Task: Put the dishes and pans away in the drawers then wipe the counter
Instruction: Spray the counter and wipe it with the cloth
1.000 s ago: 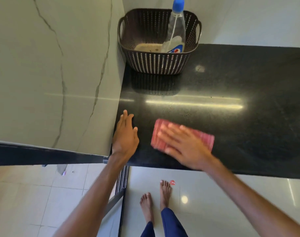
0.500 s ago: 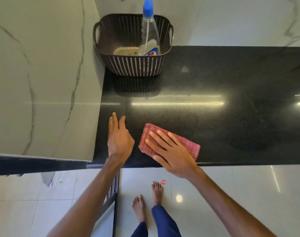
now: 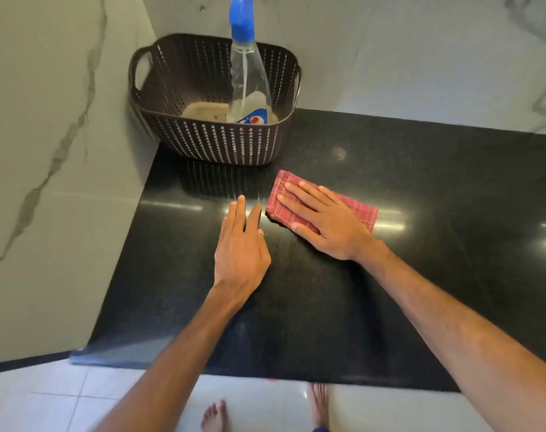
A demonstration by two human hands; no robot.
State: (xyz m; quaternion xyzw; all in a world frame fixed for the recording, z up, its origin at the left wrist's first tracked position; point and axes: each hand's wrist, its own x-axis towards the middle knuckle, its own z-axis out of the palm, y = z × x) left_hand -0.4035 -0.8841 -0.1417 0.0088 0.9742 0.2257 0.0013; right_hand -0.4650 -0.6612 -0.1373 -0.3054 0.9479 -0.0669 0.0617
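A folded red checked cloth [image 3: 360, 210] lies on the black stone counter [image 3: 436, 188], a short way in front of the basket. My right hand [image 3: 323, 221] presses flat on the cloth with straight, spread fingers. My left hand [image 3: 241, 249] rests flat on the bare counter just left of the cloth, fingers straight and pointing toward the basket. Neither hand holds anything.
A dark perforated basket [image 3: 215, 141] stands in the back left corner with a clear spray bottle [image 3: 246, 79], blue-capped, and a beige sponge [image 3: 204, 111] inside. Marble walls [image 3: 47, 151] close the left and back. The counter's front edge runs above the tiled floor [image 3: 63, 397].
Both hands have moved away from the front edge toward the basket. The right hand has slid the cloth forward with it, and the left hand has followed beside it.
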